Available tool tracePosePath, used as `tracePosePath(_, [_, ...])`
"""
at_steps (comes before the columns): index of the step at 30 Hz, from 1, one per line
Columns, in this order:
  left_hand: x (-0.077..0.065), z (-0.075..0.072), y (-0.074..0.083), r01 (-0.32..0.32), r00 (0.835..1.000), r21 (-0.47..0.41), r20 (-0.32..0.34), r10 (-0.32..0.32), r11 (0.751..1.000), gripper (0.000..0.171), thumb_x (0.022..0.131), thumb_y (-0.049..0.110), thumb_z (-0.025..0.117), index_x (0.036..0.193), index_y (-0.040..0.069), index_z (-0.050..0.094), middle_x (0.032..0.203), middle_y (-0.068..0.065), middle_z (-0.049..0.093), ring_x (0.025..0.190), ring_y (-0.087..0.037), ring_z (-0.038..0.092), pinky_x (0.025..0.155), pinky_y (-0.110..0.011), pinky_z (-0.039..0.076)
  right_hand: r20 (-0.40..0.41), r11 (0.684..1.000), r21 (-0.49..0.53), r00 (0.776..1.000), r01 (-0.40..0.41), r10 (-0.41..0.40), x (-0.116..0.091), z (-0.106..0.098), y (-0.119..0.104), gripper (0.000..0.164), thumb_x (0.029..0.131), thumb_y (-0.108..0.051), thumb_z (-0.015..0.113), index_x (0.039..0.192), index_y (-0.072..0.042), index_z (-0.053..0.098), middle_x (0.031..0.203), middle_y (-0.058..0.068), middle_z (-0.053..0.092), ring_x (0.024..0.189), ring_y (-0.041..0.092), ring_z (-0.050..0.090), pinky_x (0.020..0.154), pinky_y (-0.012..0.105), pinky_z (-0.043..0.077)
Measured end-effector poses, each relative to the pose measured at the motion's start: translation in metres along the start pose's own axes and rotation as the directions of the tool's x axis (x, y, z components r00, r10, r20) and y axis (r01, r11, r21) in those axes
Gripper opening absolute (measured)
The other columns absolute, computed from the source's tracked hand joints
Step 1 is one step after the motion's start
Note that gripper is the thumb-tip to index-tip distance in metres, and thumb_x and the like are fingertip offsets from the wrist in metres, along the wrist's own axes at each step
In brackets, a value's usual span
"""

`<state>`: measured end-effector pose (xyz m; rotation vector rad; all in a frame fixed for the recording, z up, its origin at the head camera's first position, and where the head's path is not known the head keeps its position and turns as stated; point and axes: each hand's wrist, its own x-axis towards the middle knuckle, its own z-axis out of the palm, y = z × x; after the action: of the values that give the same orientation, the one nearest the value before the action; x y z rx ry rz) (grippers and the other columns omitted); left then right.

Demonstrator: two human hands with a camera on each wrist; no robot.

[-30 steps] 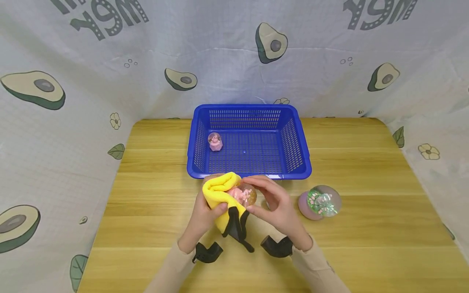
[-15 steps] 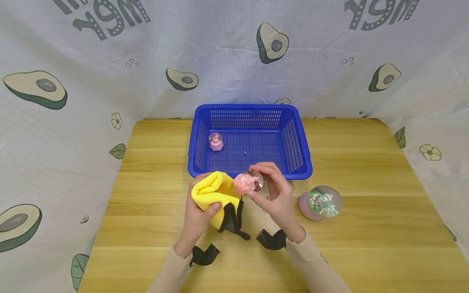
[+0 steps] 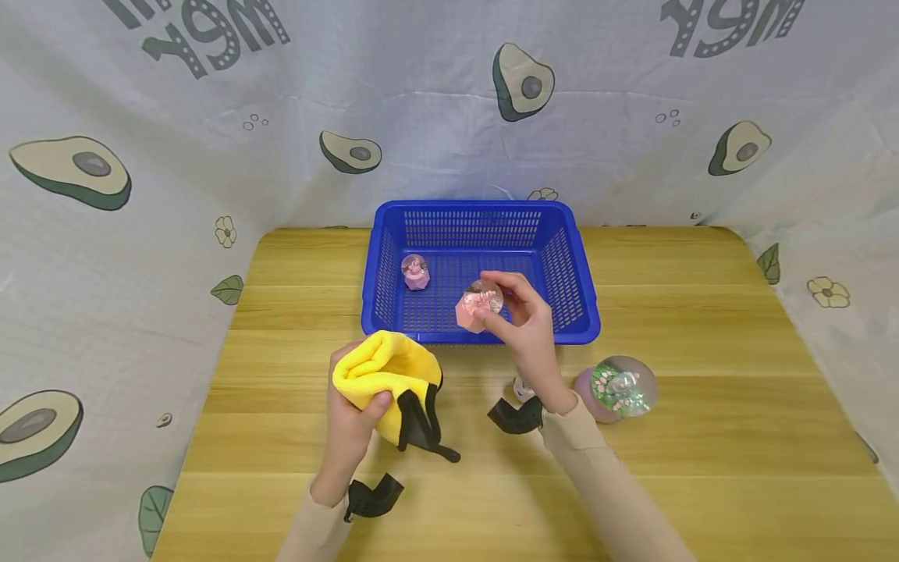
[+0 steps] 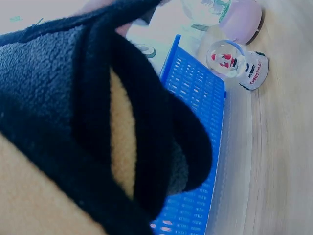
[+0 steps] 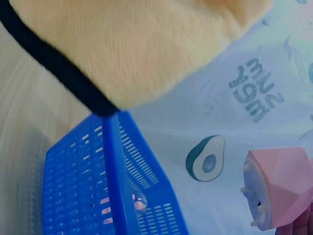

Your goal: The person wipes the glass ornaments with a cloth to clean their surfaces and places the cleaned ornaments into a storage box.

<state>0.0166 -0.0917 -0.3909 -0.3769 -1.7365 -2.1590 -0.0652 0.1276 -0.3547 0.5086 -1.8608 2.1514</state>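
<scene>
My right hand [image 3: 531, 332] pinches a small snow globe [image 3: 472, 311] with a pink faceted base, over the front part of the blue basket [image 3: 371, 265]. The right wrist view shows the underside of that pink base [image 5: 283, 183], with fingertips at the lower right. My left hand [image 3: 350, 425] grips a bunched yellow cloth [image 3: 393, 371] with black edging and a loop, in front of the basket. Inside the basket, at its left, sits another small pink snow globe [image 3: 416, 275].
A larger snow globe [image 3: 621, 389] with a lilac base stands on the table to the right. Near my right wrist is a Christmas snow globe [image 4: 255, 71], mostly hidden in the head view. An avocado-print sheet [image 3: 435, 101] hangs behind the table.
The pink snow globe came out of the cloth and moved forward over the basket in my right hand. My left hand drew the cloth to the left.
</scene>
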Motion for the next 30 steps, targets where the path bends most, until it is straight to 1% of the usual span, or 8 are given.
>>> tracePosePath(2, [-0.001, -0.001, 0.001, 0.003, 1.000, -0.007, 0.000, -0.003, 1.000, 0.057, 0.085, 0.033, 0.073, 0.127, 0.008, 0.046, 0.122, -0.006, 0.052, 0.104, -0.018, 0.052, 0.088, -0.024, 0.047, -0.008, 0.999, -0.019, 0.999, -0.042, 0.042, 0.007, -0.001, 0.006, 0.041, 0.080, 0.012, 0.065, 0.120, 0.012, 0.056, 0.114, 0.017, 0.057, 0.106, 0.024, 0.053, 0.095, 0.029, 0.043])
tracePosePath(5, [-0.001, -0.003, 0.002, 0.004, 1.000, -0.011, 0.002, -0.004, 1.000, 0.056, 0.085, 0.032, 0.073, 0.127, 0.007, 0.046, 0.122, -0.007, 0.052, 0.103, -0.019, 0.052, 0.087, -0.024, 0.047, -0.026, 0.993, -0.058, 0.994, -0.107, 0.106, 0.018, -0.002, 0.015, 0.040, 0.083, 0.005, 0.067, 0.122, 0.009, 0.057, 0.117, 0.016, 0.057, 0.104, 0.022, 0.054, 0.093, 0.030, 0.044])
tracePosePath(10, [-0.003, -0.005, 0.002, 0.004, 1.000, 0.011, -0.002, -0.004, 1.000, 0.055, 0.086, 0.030, 0.072, 0.128, 0.005, 0.045, 0.122, -0.007, 0.052, 0.105, -0.019, 0.052, 0.089, -0.024, 0.046, -0.050, 0.977, -0.077, 0.979, -0.200, 0.196, 0.033, -0.001, 0.029, 0.042, 0.085, -0.003, 0.068, 0.125, 0.005, 0.057, 0.118, 0.012, 0.056, 0.102, 0.021, 0.053, 0.090, 0.029, 0.045])
tracePosePath(15, [-0.005, -0.007, 0.002, 0.001, 1.000, 0.026, 0.000, -0.001, 1.000, 0.055, 0.087, 0.027, 0.071, 0.128, 0.004, 0.045, 0.122, -0.007, 0.052, 0.105, -0.019, 0.052, 0.089, -0.023, 0.046, -0.080, 0.968, -0.095, 0.971, -0.233, 0.226, 0.049, 0.000, 0.043, 0.042, 0.086, -0.006, 0.068, 0.124, 0.006, 0.056, 0.113, 0.011, 0.057, 0.096, 0.019, 0.052, 0.082, 0.024, 0.047])
tracePosePath(19, [-0.006, -0.008, 0.001, 0.006, 1.000, 0.027, -0.004, -0.006, 1.000, 0.054, 0.087, 0.026, 0.071, 0.128, 0.004, 0.045, 0.121, -0.007, 0.052, 0.104, -0.018, 0.052, 0.088, -0.022, 0.047, -0.107, 0.958, -0.119, 0.962, -0.261, 0.250, 0.061, 0.001, 0.050, 0.041, 0.085, -0.007, 0.069, 0.123, 0.005, 0.058, 0.113, 0.014, 0.058, 0.094, 0.018, 0.052, 0.079, 0.023, 0.047])
tracePosePath(24, [-0.008, -0.008, 0.002, 0.042, 0.999, 0.039, -0.013, -0.042, 0.998, 0.053, 0.086, 0.025, 0.072, 0.126, 0.004, 0.046, 0.121, -0.007, 0.052, 0.103, -0.019, 0.052, 0.087, -0.023, 0.047, -0.127, 0.947, -0.129, 0.952, -0.293, 0.277, 0.073, 0.004, 0.057, 0.042, 0.084, -0.006, 0.070, 0.122, 0.007, 0.058, 0.113, 0.017, 0.058, 0.093, 0.016, 0.052, 0.076, 0.022, 0.046])
tracePosePath(27, [-0.009, -0.009, 0.002, 0.064, 0.998, 0.048, -0.019, -0.063, 0.997, 0.052, 0.085, 0.024, 0.072, 0.127, 0.006, 0.046, 0.121, -0.006, 0.052, 0.103, -0.018, 0.052, 0.087, -0.023, 0.046, -0.147, 0.939, -0.139, 0.944, -0.314, 0.294, 0.079, 0.006, 0.062, 0.041, 0.083, -0.004, 0.069, 0.121, 0.008, 0.058, 0.113, 0.015, 0.059, 0.092, 0.015, 0.051, 0.075, 0.021, 0.045])
tracePosePath(30, [-0.010, -0.009, 0.003, 0.071, 0.997, 0.048, -0.022, -0.071, 0.996, 0.051, 0.086, 0.022, 0.071, 0.127, 0.006, 0.046, 0.120, -0.006, 0.052, 0.103, -0.018, 0.052, 0.087, -0.023, 0.046, -0.167, 0.930, -0.149, 0.936, -0.335, 0.310, 0.085, 0.006, 0.067, 0.039, 0.083, -0.003, 0.069, 0.119, 0.007, 0.060, 0.112, 0.014, 0.060, 0.090, 0.014, 0.051, 0.074, 0.021, 0.045])
